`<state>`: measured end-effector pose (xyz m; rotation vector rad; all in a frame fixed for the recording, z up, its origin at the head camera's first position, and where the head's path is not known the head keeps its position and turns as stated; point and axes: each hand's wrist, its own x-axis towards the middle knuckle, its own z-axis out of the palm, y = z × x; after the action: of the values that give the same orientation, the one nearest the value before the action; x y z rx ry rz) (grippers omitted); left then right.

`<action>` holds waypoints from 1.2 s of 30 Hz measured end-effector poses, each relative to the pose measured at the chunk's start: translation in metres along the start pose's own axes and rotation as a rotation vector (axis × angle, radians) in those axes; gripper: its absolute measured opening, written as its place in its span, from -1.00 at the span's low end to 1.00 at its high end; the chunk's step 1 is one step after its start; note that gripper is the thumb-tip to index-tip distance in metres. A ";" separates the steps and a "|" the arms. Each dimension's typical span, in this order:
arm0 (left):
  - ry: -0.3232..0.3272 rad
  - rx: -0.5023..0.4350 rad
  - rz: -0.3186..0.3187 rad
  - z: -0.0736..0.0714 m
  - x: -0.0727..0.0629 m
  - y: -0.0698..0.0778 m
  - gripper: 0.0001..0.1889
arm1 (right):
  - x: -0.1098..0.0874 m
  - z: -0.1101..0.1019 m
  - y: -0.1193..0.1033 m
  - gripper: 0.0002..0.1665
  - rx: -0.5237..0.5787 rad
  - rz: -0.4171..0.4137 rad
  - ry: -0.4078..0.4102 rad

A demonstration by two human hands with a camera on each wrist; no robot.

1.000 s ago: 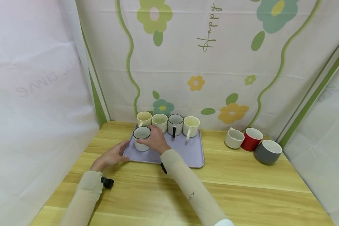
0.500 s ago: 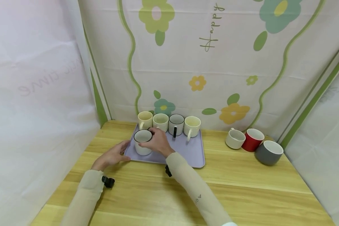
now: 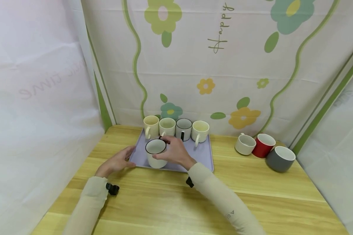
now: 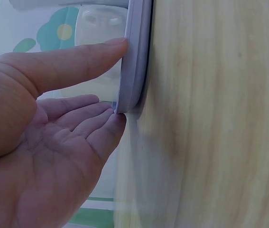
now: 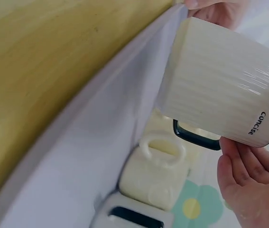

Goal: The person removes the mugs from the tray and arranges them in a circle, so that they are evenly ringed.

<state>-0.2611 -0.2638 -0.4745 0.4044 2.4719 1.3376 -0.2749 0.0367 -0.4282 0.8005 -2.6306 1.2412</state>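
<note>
Right hand (image 3: 176, 151) is gripping white mug (image 3: 156, 160) marked "concise", at tray's (image 3: 204, 155) near left part; left hand (image 3: 119, 161), spread wide, is touching tray's left edge. Far backdrop (image 3: 247, 65) is showing "Happy".

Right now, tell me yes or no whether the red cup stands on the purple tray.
No, the red cup stands on the wooden table, apart from the purple tray.

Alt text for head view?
A person's right hand holds a dark-rimmed white mug at the front of a lilac tray; left hand touches its left edge. Four mugs line the tray's back; three cups stand at right on the table.
</note>
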 end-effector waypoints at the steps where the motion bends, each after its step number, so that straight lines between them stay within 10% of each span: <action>1: 0.000 -0.002 -0.001 0.000 0.000 0.000 -0.05 | -0.003 -0.005 -0.001 -0.16 0.003 0.008 -0.002; 17: -0.018 -0.023 0.001 0.000 -0.002 0.006 -0.05 | -0.084 -0.117 0.020 -0.09 -0.093 0.137 0.116; 36: -0.014 -0.031 0.013 0.000 -0.002 0.003 -0.05 | -0.229 -0.258 0.089 -0.03 -0.414 0.486 0.330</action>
<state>-0.2585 -0.2632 -0.4718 0.4214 2.4374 1.3718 -0.1536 0.3698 -0.3946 -0.1087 -2.7239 0.7615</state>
